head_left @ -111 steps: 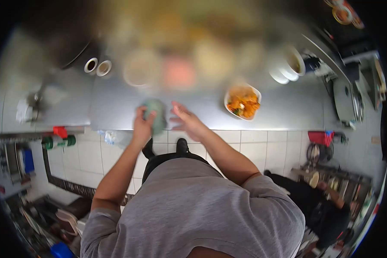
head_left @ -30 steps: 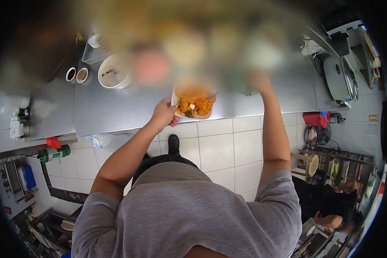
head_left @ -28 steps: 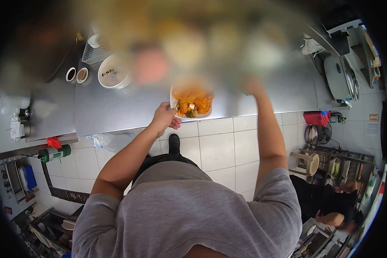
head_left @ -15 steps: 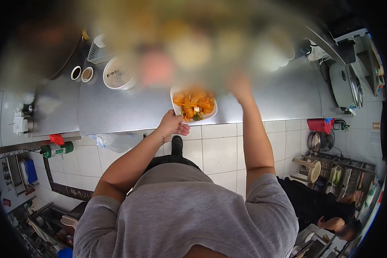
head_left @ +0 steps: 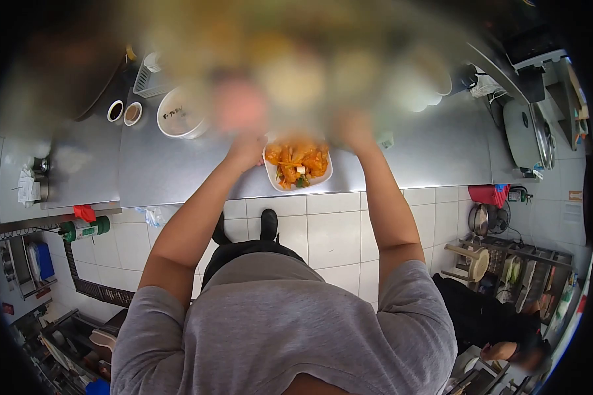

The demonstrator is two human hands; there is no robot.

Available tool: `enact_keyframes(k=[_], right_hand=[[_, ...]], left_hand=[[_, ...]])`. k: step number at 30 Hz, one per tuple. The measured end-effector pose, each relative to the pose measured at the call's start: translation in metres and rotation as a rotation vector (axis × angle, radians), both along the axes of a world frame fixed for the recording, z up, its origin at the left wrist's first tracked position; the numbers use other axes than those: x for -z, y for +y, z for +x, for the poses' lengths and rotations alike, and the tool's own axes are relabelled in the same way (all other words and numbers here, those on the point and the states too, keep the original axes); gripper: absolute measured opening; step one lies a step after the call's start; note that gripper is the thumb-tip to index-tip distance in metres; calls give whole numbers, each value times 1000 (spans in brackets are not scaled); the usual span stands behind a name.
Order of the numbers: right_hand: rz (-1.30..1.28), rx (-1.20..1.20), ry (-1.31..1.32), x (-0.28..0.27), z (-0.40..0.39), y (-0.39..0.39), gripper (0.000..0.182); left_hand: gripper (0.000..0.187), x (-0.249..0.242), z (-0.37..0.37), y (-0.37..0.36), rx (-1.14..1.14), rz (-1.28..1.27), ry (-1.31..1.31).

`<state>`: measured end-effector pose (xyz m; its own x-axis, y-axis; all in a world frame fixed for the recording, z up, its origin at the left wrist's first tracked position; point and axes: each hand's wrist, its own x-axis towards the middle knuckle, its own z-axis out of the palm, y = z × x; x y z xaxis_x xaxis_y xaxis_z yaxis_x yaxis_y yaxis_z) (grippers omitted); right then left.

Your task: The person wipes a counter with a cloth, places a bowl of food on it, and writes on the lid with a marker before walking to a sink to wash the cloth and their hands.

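Observation:
A square white dish (head_left: 271, 178) of orange-sauced food (head_left: 299, 160) with green bits and a pale cube stands near the counter's front edge. My left hand (head_left: 246, 151) is at the dish's left side, fingers closed at its rim; its upper part fades into the blur. Beyond the dish's upper right corner is my right hand (head_left: 354, 130), its fingers smeared by the blur, so I cannot tell what it holds. A small pale greenish thing (head_left: 385, 139) shows just right of that wrist.
On the steel counter (head_left: 435, 148), a white tub (head_left: 180, 118) with handwriting stands left of the dish, beside two small sauce cups (head_left: 132, 114) and a white basket (head_left: 150, 82). A blurred band covers the far side. A person in black (head_left: 481, 309) is behind at right.
My left hand has moved up from the dish's near left corner to its left side. My right hand has shifted slightly left, closer to the dish, and the pale greenish thing has come into view.

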<state>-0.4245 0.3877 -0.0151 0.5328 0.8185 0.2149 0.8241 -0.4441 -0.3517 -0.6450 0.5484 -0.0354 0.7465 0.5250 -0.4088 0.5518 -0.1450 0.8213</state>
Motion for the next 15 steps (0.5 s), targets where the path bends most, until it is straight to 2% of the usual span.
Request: enact_keyframes(k=[2, 7, 10, 12, 14, 15], right_hand=[[-24, -89, 241, -25, -15, 7, 16], [-122, -222, 247, -30, 4, -7, 20], [-187, -119, 52, -47, 24, -13, 25], [-3, -42, 76, -64, 25, -10, 29], [65, -22, 98, -88, 14, 15, 30], [129, 7, 126, -96, 11, 28, 30]], left_hand=[[28, 3, 2, 0, 17, 56, -7], [25, 4, -8, -3, 9, 99, -21], [24, 2, -31, -3, 25, 39, -19], [29, 3, -51, -7, 2, -58, -20], [43, 8, -68, -13, -263, -523, -108], [49, 8, -75, -16, -272, -602, -138]])
